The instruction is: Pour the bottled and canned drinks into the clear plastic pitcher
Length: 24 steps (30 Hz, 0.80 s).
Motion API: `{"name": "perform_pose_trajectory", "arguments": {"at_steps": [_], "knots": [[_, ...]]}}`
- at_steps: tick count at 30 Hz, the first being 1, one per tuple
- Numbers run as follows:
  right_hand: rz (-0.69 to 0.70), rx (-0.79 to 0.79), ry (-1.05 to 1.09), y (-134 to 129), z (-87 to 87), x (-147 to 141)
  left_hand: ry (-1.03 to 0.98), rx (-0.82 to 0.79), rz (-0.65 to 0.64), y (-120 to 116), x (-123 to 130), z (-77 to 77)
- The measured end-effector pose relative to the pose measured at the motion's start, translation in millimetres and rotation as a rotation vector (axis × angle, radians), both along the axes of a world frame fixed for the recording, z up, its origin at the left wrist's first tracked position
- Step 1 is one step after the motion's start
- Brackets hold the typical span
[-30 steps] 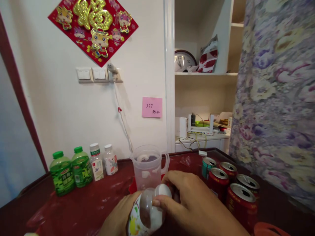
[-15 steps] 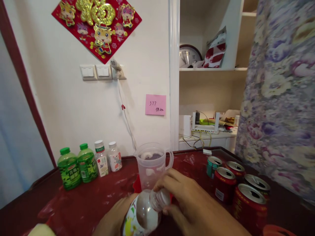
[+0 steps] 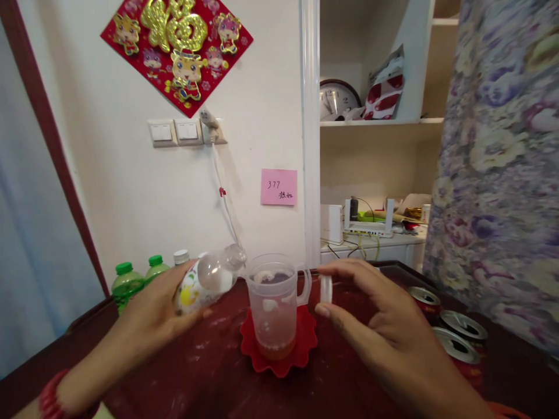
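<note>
Tilted to the right, a clear plastic bottle [image 3: 213, 276] with a fruit-patterned label is wrapped in my left hand [image 3: 151, 314]. Its uncapped mouth is close to the spout of a translucent plastic pitcher [image 3: 274, 311]. A little brownish liquid shows at the pitcher's bottom. Under the pitcher lies a red scalloped plate [image 3: 305, 343]. To the right of the pitcher's handle, my right hand [image 3: 379, 320] pinches a pale bottle cap [image 3: 326, 289] between thumb and fingers.
Green-capped bottles [image 3: 126, 282] and a white-capped bottle [image 3: 181, 256] stand at the back left, partly behind my left hand. Several opened drink cans [image 3: 456, 346] stand at the right. A white cord [image 3: 227, 212] hangs down the wall behind the pitcher.
The cap has come off the bottle and is away to the right in my right hand. My left hand has lifted and tipped the bottle beside the pitcher's rim.
</note>
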State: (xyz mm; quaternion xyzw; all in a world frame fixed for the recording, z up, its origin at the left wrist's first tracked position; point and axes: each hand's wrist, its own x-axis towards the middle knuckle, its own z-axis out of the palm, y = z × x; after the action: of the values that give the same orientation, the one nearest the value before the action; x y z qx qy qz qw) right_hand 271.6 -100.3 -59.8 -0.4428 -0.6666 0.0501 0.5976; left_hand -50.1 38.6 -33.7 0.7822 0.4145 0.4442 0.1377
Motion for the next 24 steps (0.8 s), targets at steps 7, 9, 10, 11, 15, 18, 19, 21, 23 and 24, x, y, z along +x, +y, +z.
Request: {"name": "perform_pose_trajectory", "arguments": {"at_steps": [7,9,10,11,15,18,19,21,23,24], "knots": [[-0.158,0.096,-0.022,-9,6.5,10,0.752,0.486,0.236,43,20,38.8],[-0.187,0.111,-0.027,-13,11.2,12,0.816,0.589,0.257,51,25,38.2],[-0.195,0.117,-0.025,-14,13.7,13,0.838,0.637,0.264,54,27,37.6],[-0.2,0.124,-0.021,-16,16.2,13,0.853,0.681,0.266,57,29,37.1],[-0.201,0.144,-0.008,-19,23.0,14,0.87,0.819,0.242,64,34,36.5],[-0.218,0.164,-0.019,-19,23.6,15,0.854,0.888,0.232,66,37,37.3],[-0.224,0.17,-0.026,-19,23.3,15,0.851,0.903,0.227,66,38,37.7],[-0.234,0.179,-0.033,-19,22.3,15,0.855,0.931,0.22,67,40,38.7],[-0.239,0.187,-0.035,-18,21.5,16,0.866,0.964,0.217,66,42,39.7],[-0.242,0.191,-0.037,-18,21.3,16,0.871,0.98,0.213,66,43,40.2]]}}
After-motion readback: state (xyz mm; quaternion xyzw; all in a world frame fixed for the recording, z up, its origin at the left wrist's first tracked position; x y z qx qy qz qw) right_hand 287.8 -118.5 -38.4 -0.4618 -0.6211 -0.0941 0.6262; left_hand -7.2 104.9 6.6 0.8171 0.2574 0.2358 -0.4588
